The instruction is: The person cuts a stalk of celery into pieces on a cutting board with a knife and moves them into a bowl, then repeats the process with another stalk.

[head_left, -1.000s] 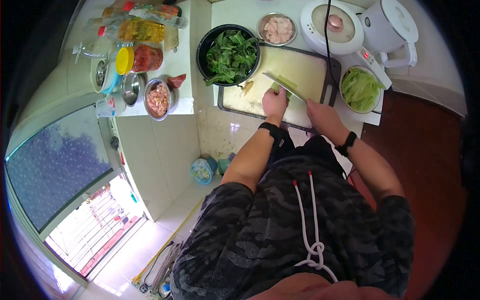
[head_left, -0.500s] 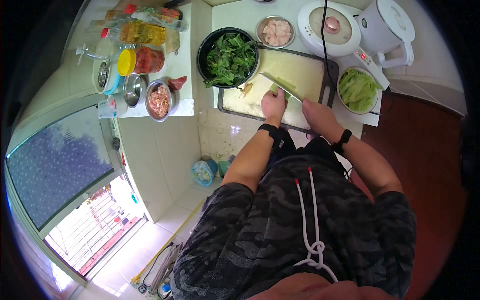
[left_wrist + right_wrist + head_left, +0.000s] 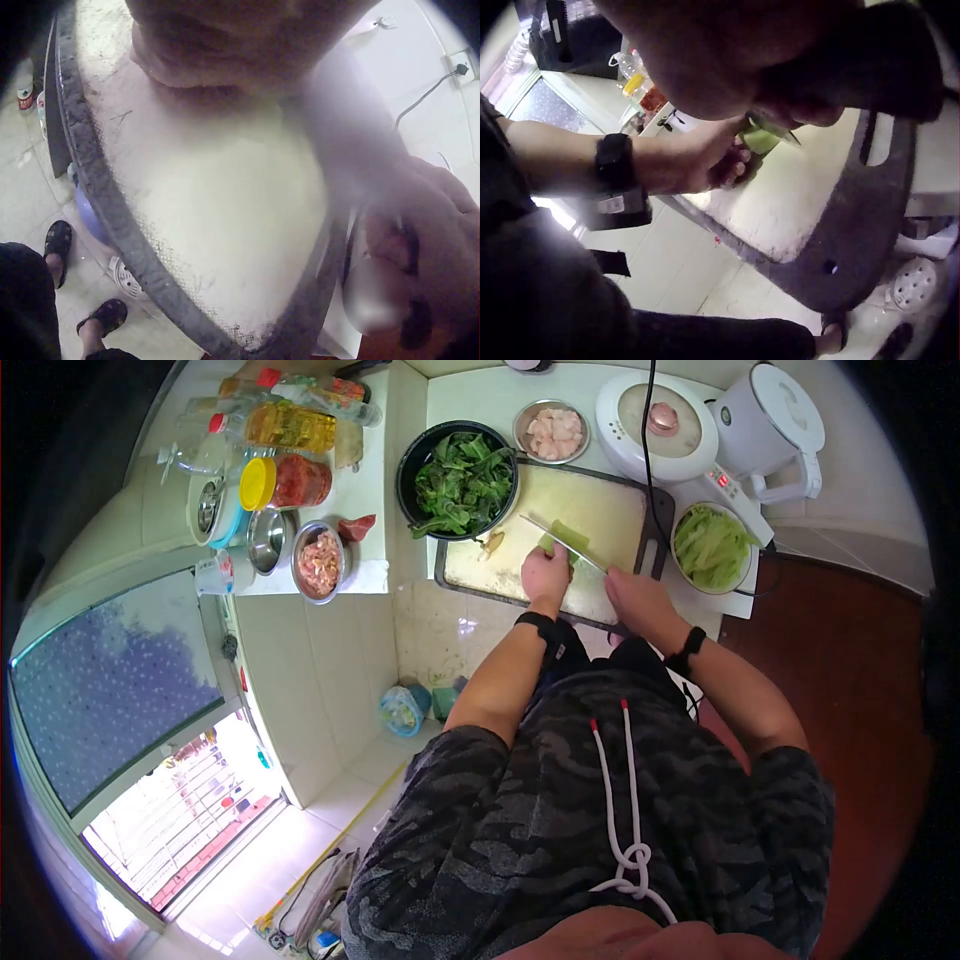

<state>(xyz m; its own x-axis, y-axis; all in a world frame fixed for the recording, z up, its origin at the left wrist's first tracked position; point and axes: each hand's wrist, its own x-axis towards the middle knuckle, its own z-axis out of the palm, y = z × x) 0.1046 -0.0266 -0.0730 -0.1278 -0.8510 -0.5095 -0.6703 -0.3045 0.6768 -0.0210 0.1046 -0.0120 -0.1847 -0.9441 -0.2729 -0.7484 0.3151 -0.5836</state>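
On the cutting board (image 3: pixel 480 565), my left hand (image 3: pixel 546 572) holds a pale green vegetable piece (image 3: pixel 757 141) with curled fingers. My right hand (image 3: pixel 637 598) grips a knife (image 3: pixel 583 555) by its handle, the blade slanting to the upper left just beside the left fingers. Cut pale green vegetable (image 3: pixel 572 534) lies on the far side of the blade. In the left wrist view a bare part of the board fills the middle, and the left hand (image 3: pixel 225 45) hides the vegetable. The right hand (image 3: pixel 780 52) covers most of the knife in the right wrist view.
Left of the board's back edge stands a black bowl of leafy greens (image 3: pixel 402 485). A bowl of pale meat pieces (image 3: pixel 553 432) is behind it. A bowl of pale green strips (image 3: pixel 712 550), a white cooker (image 3: pixel 615 425) and a kettle (image 3: pixel 770 420) stand right. A black cord (image 3: pixel 649 440) crosses above.
The cut green vegetable beyond the blade shows broader than before. Both hands stay nearly in place, and the view has shifted slightly.
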